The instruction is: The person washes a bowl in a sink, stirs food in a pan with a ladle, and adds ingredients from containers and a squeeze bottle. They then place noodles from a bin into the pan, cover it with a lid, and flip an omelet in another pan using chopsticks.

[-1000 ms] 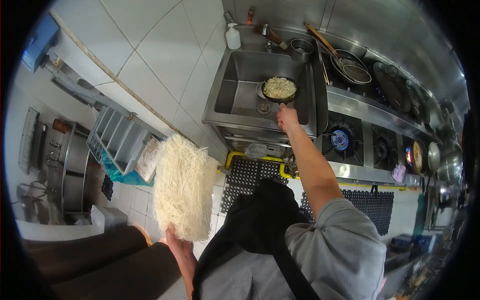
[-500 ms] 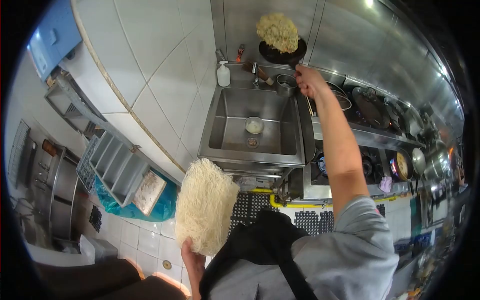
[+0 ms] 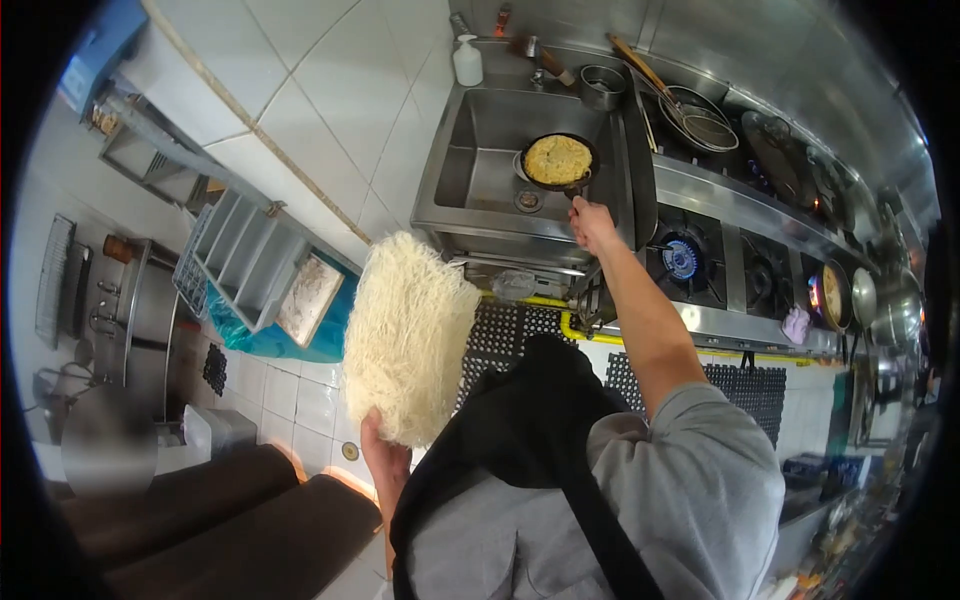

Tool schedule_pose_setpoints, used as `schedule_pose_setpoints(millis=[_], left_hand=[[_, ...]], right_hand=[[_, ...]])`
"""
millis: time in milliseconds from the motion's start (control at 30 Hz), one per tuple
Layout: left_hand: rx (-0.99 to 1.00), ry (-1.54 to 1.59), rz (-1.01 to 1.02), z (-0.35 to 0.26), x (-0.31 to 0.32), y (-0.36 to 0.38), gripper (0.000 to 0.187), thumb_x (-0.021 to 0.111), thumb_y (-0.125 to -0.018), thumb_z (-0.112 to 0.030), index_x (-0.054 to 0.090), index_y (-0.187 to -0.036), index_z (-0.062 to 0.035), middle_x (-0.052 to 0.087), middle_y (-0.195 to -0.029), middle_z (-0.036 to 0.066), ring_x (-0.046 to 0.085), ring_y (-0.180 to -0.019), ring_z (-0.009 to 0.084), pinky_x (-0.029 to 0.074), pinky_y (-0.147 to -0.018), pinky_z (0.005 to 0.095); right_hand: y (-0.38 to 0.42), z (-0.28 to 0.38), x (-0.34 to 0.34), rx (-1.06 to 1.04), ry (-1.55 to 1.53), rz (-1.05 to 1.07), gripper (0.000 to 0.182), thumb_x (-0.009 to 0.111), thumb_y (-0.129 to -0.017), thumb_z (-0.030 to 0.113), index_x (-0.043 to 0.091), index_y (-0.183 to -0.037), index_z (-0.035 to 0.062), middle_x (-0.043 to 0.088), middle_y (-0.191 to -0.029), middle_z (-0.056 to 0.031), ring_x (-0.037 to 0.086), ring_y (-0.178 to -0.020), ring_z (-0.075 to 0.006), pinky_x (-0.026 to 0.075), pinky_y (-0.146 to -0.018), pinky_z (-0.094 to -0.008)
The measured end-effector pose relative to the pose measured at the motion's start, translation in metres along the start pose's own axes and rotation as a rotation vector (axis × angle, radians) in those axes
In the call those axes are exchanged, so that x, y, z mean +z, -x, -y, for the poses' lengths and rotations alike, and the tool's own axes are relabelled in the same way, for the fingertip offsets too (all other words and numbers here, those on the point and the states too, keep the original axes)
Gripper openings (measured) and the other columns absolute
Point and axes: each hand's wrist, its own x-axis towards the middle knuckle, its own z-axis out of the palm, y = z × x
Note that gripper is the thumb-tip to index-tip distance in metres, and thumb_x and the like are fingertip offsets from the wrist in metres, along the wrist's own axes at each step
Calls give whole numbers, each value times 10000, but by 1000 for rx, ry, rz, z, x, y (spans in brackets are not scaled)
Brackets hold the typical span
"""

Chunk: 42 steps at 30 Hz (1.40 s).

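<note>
My right hand (image 3: 592,224) is closed around the handle of a small dark frying pan (image 3: 560,187), held over the sink (image 3: 478,193). A round golden pancake (image 3: 557,159) lies flat in the pan. My left hand (image 3: 383,455) grips the lower end of a large block of dried thin noodles (image 3: 410,335), held out to the left of my body. Below the pan, a pale bowl in the sink is mostly hidden.
To the right, a lit gas burner (image 3: 681,257) burns bare. Another pan (image 3: 832,296) sits over flame farther right. A wire strainer (image 3: 706,128) lies across a wok behind. A white pump bottle (image 3: 467,62) stands at the sink's back. Grey divided bin (image 3: 243,260) at left.
The pancake was in the air above the tilted pan and now lies in it. My right hand has brought the pan down and nearer. The noodles stay in my left hand.
</note>
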Motion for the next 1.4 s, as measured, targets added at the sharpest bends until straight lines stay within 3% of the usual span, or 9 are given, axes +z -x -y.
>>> schedule_pose_setpoints(millis=[233, 333, 533, 733, 1167, 1233, 1300, 1333, 1400], left_hand=[[-44, -99, 33, 1, -15, -11, 809, 666, -1027, -469, 408, -1672, -55, 544, -1636, 163, 544, -1481, 366, 448, -1219, 542], [-61, -110, 161, 7, -28, -35, 799, 656, -1031, -447, 402, -1672, -44, 543, -1634, 175, 548, -1475, 380, 456, -1210, 547], [-157, -143, 169, 25, 17, -32, 866, 703, -995, -470, 382, -1674, -39, 558, -1604, 189, 570, -1440, 392, 489, -1168, 567], [-118, -188, 256, 68, 70, -15, 785, 658, -1042, -405, 389, -1662, -6, 542, -1621, 200, 575, -1439, 395, 493, -1173, 560], [-60, -242, 363, 252, 262, 130, 722, 665, -1039, -303, 415, -1640, 8, 559, -1604, 204, 565, -1453, 399, 487, -1203, 567], [-89, -271, 419, 288, 292, 148, 718, 670, -1035, -297, 421, -1639, 2, 561, -1603, 200, 567, -1451, 399, 489, -1202, 565], [-150, -241, 375, 331, 324, 169, 730, 670, -1033, -311, 417, -1646, -6, 559, -1610, 194, 562, -1458, 399, 493, -1199, 561], [-196, -249, 402, 354, 346, 178, 730, 670, -1033, -311, 417, -1646, -6, 559, -1610, 194, 562, -1458, 399, 493, -1199, 561], [-244, -346, 472, 387, 395, 190, 746, 675, -1028, -325, 412, -1652, -11, 554, -1619, 189, 556, -1468, 400, 480, -1211, 560]], right_hand=[[95, 18, -66, -82, -274, 51, 336, 595, -1137, 360, 586, -965, 72, 423, -622, 41, 301, -458, -86, 232, -424, -293], [134, 26, -117, -160, -311, 26, 345, 590, -1142, 377, 587, -975, 75, 411, -614, 47, 294, -458, -84, 231, -423, -293], [200, 23, -228, -189, -230, -158, 354, 582, -1153, 389, 583, -963, 90, 388, -600, 63, 307, -451, -69, 238, -427, -278], [164, -65, -325, -107, -250, -236, 357, 589, -1141, 377, 595, -954, 73, 426, -597, 48, 287, -421, -69, 201, -382, -286], [87, -180, -424, -45, -310, -51, 436, 608, -1134, 480, 639, -918, 102, 563, -684, 13, 496, -513, -91, 385, -459, -256], [109, -160, -442, -5, -332, 95, 501, 541, -1143, 563, 644, -951, 112, 581, -704, 16, 577, -559, -106, 485, -517, -260], [126, -159, -470, -14, -195, 35, 657, 414, -1140, 678, 663, -1173, 70, 648, -876, -45, 677, -744, -158, 573, -606, -326], [122, -179, -494, -46, -37, 145, 696, 383, -1140, 692, 654, -1267, 64, 650, -938, -65, 686, -822, -175, 587, -646, -346], [145, -209, -526, -314, 245, 68, 647, 428, -1149, 631, 679, -1196, 37, 716, -972, -147, 704, -873, -274, 577, -824, -451]])
